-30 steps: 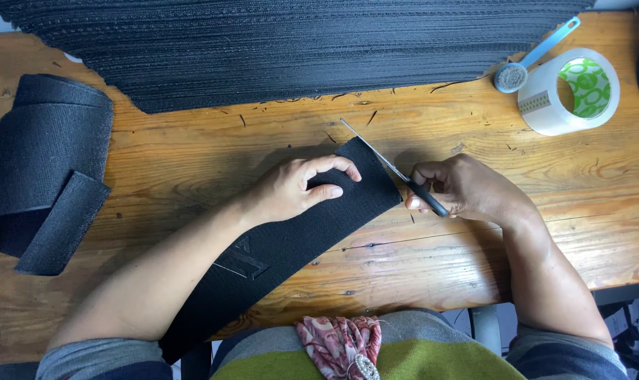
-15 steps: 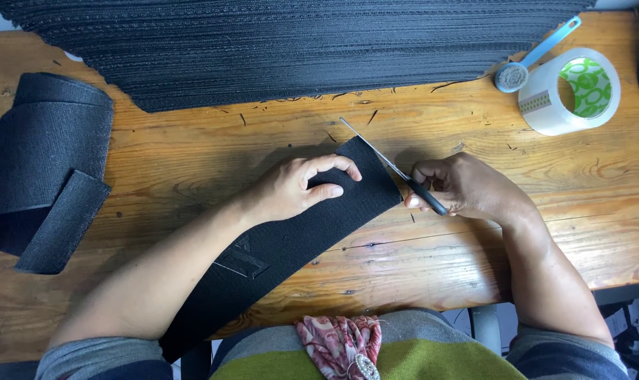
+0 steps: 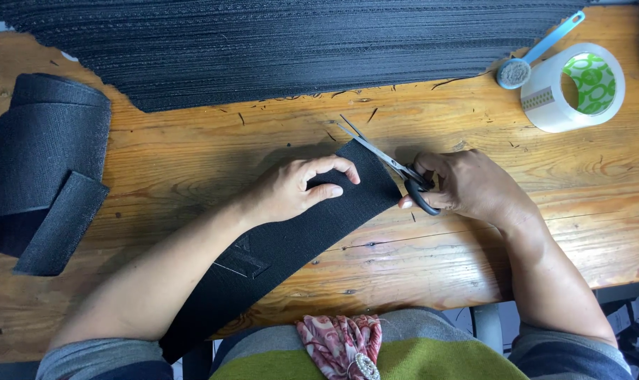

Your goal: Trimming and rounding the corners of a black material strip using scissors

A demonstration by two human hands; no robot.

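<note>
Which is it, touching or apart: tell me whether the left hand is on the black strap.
Touching. The head view shows the left hand pressed flat on the black strap, fingers spread across its end near the scissors.

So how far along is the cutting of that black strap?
Done, it seems: a large stack of black strips lies along the table's far edge. In hand: the left hand pins the black strap while the right hand holds scissors at its end. Left: the roll of black webbing remains uncut.
</note>
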